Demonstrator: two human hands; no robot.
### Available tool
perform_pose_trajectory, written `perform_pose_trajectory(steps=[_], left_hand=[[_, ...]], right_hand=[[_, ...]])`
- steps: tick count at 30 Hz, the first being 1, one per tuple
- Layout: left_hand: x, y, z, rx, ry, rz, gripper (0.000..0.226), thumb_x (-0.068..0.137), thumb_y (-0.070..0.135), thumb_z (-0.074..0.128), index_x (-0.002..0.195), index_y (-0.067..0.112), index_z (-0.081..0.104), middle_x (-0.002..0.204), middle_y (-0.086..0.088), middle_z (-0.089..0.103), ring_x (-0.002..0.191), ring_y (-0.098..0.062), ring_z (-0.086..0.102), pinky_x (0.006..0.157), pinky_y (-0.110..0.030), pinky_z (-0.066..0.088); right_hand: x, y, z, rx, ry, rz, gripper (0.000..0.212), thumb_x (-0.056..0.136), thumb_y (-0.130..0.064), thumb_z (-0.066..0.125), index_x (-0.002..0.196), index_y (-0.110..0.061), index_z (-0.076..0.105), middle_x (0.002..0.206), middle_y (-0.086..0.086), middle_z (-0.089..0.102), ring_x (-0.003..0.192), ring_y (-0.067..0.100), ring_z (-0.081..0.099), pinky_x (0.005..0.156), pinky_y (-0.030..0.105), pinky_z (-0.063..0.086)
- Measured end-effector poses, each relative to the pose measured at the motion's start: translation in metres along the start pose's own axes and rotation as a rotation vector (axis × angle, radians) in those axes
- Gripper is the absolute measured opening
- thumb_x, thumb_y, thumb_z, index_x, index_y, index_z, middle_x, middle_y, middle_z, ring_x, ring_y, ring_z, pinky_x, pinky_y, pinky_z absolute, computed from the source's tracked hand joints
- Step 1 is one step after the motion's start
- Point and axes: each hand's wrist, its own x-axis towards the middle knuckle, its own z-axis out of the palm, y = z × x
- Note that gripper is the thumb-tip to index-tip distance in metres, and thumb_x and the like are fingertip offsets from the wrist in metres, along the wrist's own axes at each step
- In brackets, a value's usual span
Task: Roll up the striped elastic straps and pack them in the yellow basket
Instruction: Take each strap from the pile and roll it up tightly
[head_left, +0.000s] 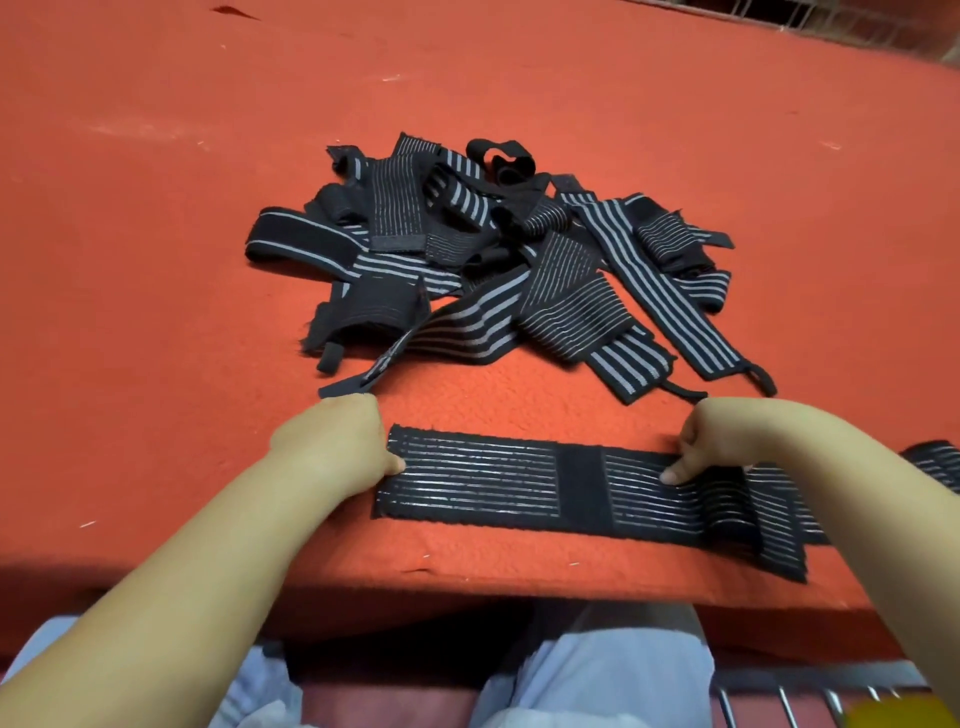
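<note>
A black elastic strap with thin grey stripes (498, 483) lies flat across the red table near its front edge. A plain black patch crosses its middle. My left hand (337, 441) pinches the strap's left end. My right hand (727, 441) grips the strap to the right of the patch, thumb on top; past it the strap lies folded over itself toward the right. A heap of several more striped straps (493, 260) lies tangled behind. A small yellow patch (898, 714) shows at the bottom right corner; I cannot tell whether it is the basket.
The red felt-covered table (156, 260) stretches far to the left and back. Its front edge runs just above my lap. A metal rack (810, 696) sits below the table at the bottom right. Railing shows at the far top right.
</note>
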Motion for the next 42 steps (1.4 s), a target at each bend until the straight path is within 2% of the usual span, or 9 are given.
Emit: perform_pose_trajectory(steps=[4,7,9,13,18,25,31,35,42], left_hand=[[-0.016,0.055,0.014,0.009,0.125,0.353,0.022,0.083,0.01,0.048,0.104,0.018,0.05,0.112,-0.004,0.054,0.109,-0.026,0.053,0.089,-0.035,0.044],[-0.02,0.112,0.037,-0.104,0.035,0.649,0.012,0.088,0.025,0.053,0.099,0.021,0.054,0.11,-0.002,0.054,0.108,-0.024,0.051,0.094,-0.035,0.041],[-0.018,0.139,0.049,-0.06,-0.044,0.691,0.025,0.089,0.039,0.055,0.103,0.019,0.055,0.113,-0.004,0.054,0.11,-0.025,0.05,0.097,-0.037,0.039],[-0.006,0.154,0.063,0.002,-0.055,0.609,0.037,0.085,0.05,0.059,0.103,0.018,0.054,0.115,-0.004,0.053,0.11,-0.025,0.05,0.096,-0.037,0.04],[-0.004,0.15,0.065,-0.078,-0.042,0.608,0.029,0.082,0.05,0.062,0.089,0.025,0.049,0.105,0.002,0.052,0.104,-0.021,0.051,0.09,-0.033,0.041],[-0.005,0.132,0.061,-0.196,-0.032,0.626,0.016,0.084,0.034,0.065,0.088,0.028,0.051,0.094,0.009,0.047,0.098,-0.016,0.052,0.09,-0.029,0.041],[-0.003,0.051,0.031,-0.144,0.187,0.213,0.023,0.08,0.038,0.069,0.078,0.027,0.049,0.101,0.002,0.059,0.1,-0.021,0.056,0.082,-0.03,0.041],[-0.002,0.005,0.017,-0.037,0.113,-0.04,0.046,0.075,0.059,0.065,0.091,0.02,0.048,0.109,-0.005,0.06,0.105,-0.027,0.057,0.082,-0.033,0.044],[-0.006,-0.005,0.022,-0.126,0.1,0.04,0.035,0.084,0.046,0.061,0.075,0.016,0.045,0.104,-0.008,0.063,0.102,-0.028,0.057,0.083,-0.034,0.044]], right_hand=[[-0.007,0.003,0.007,0.055,0.067,-0.041,0.043,0.076,-0.052,0.07,0.058,-0.02,0.047,0.062,-0.004,0.047,0.062,0.015,0.043,0.053,0.025,0.031],[-0.01,0.006,0.01,0.093,0.099,-0.075,0.043,0.077,-0.05,0.071,0.06,-0.018,0.048,0.062,-0.003,0.046,0.063,0.015,0.043,0.051,0.023,0.03],[-0.014,0.014,0.012,0.141,0.105,-0.094,0.04,0.073,-0.05,0.074,0.065,-0.018,0.052,0.062,-0.006,0.049,0.063,0.014,0.046,0.054,0.024,0.033],[-0.029,0.056,0.01,0.146,0.027,-0.078,0.033,0.067,-0.045,0.08,0.076,-0.022,0.058,0.07,-0.012,0.058,0.077,0.015,0.057,0.062,0.023,0.04],[-0.031,0.096,0.004,0.179,0.197,0.063,0.033,0.072,-0.044,0.077,0.087,-0.019,0.061,0.071,-0.006,0.054,0.078,0.019,0.052,0.059,0.025,0.034],[-0.009,0.072,0.021,-0.094,0.316,0.121,0.052,0.074,-0.039,0.075,0.119,-0.017,0.058,0.117,0.006,0.062,0.106,0.027,0.058,0.083,0.031,0.047],[-0.015,-0.009,0.013,0.303,0.313,-0.281,0.031,0.077,-0.036,0.075,0.1,-0.021,0.061,0.094,-0.007,0.062,0.093,0.015,0.059,0.082,0.025,0.044],[-0.011,-0.065,0.013,0.421,0.318,-0.471,0.031,0.078,-0.039,0.075,0.098,-0.018,0.062,0.084,-0.012,0.059,0.086,0.011,0.059,0.082,0.024,0.045],[-0.013,-0.116,0.019,0.293,0.263,-0.436,0.03,0.083,-0.044,0.067,0.094,-0.019,0.054,0.095,0.0,0.061,0.09,0.02,0.055,0.074,0.025,0.037]])
